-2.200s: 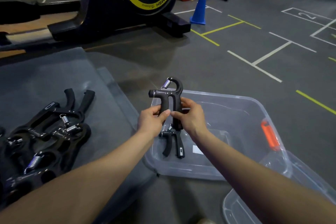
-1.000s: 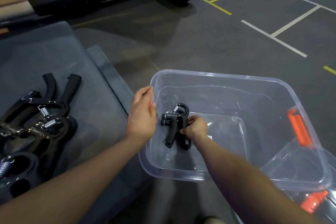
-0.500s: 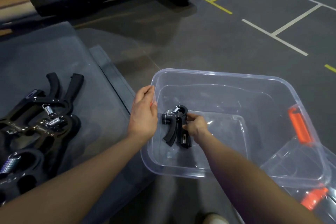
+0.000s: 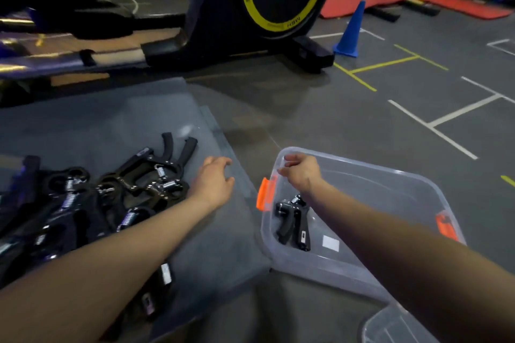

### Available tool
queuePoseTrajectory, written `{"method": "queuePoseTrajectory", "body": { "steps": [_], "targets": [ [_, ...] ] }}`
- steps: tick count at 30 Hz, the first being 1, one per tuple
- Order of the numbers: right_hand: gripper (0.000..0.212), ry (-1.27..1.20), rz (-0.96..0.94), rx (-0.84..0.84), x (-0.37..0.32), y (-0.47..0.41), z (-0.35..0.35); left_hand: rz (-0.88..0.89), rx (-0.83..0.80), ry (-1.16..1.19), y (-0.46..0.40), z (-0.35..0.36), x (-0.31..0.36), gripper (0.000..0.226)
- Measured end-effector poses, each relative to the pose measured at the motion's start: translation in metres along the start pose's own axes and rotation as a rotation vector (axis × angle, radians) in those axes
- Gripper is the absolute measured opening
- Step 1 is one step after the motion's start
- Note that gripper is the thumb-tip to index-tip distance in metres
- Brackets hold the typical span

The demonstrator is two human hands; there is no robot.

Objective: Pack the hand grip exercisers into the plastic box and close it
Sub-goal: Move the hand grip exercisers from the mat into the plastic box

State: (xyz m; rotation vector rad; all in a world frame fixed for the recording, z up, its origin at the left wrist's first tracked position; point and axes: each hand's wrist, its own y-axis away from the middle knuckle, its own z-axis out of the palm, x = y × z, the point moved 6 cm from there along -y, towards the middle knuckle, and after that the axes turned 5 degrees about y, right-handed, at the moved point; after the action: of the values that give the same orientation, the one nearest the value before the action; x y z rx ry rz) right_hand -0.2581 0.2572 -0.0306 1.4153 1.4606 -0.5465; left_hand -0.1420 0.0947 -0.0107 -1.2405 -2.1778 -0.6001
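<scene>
Gym flooring in dark grey, marked with white and yellow lines, is filling the scene, with a raised grey mat [image 4: 117, 120] lying at the left. Nearest the viewer, two bare forearms are reaching forward. A clear lid [image 4: 395, 326] is showing at the bottom right corner of the view.

A pile of black hand grip exercisers [image 4: 92, 198] with metal springs is lying on the left part of the mat, reaching towards its near edge. The left hand [image 4: 213, 181] is hovering just right of the pile, fingers loosely spread and holding nothing.

Just off the mat's right edge, the plastic box [image 4: 404, 184] is sitting open on the floor, with an orange latch [image 4: 266, 192] on its left wall and another on its right. Exercisers [image 4: 292, 221] are lying inside, on the bottom by the left wall; there may be two stacked, but I cannot tell. The right hand [image 4: 299, 172] is curling over the box's far left rim, seemingly gripping it.

Farther off, an exercise machine [image 4: 250, 3] with a yellow-ringed wheel is standing, with a blue cone [image 4: 351, 33] to its right.

Packing seems to be at an early stage. The next move likely calls for the left hand to close on an exerciser from the pile and carry it over the box wall.
</scene>
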Motion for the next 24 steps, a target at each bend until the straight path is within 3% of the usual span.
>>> {"method": "queuePoseTrajectory", "body": {
  "steps": [4,12,24],
  "targets": [
    [0.041,-0.001,-0.023,-0.092,-0.032,0.033,0.048,-0.049,0.007,-0.081,0.030,-0.044,-0.033,0.046],
    [0.031,0.058,-0.060,-0.288,-0.024,0.086,0.146,-0.082,-0.029,-0.260,0.088,-0.112,-0.097,0.047],
    [0.034,0.407,-0.079,-0.532,0.020,0.127,0.226,-0.169,-0.042,-0.293,0.117,-0.120,-0.162,0.049]
  ]
}}
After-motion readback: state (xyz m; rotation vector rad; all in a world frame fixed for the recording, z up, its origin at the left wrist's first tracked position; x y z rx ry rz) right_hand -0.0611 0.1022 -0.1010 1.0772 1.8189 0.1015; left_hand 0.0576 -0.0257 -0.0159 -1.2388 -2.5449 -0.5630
